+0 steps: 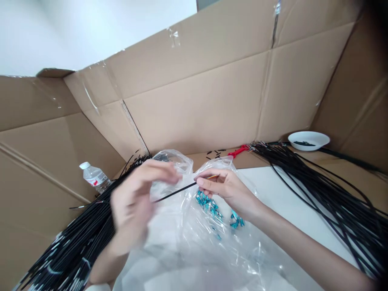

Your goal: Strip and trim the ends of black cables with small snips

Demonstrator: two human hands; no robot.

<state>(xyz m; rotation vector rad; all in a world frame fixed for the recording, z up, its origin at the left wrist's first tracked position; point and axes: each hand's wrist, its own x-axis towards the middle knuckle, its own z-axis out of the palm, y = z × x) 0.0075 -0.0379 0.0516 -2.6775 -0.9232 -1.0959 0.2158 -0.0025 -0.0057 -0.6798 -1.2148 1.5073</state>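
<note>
My right hand (226, 190) pinches the stripped end of a thin black wire (178, 191) between thumb and fingers. My left hand (136, 202) is blurred by motion and curled over the same wire further along, right by the mouth of a clear plastic bag (194, 246). Inside the bag lie several small teal connectors (210, 204), just below my right hand. The wire runs down to the left towards a big bundle of black wires (69, 250).
Cardboard walls (212, 105) enclose the white tabletop (291, 202). A second spread of black wires (333, 194) lies on the right. A white bowl (308, 140), a red tool (238, 151) and a water bottle (95, 177) stand near the back.
</note>
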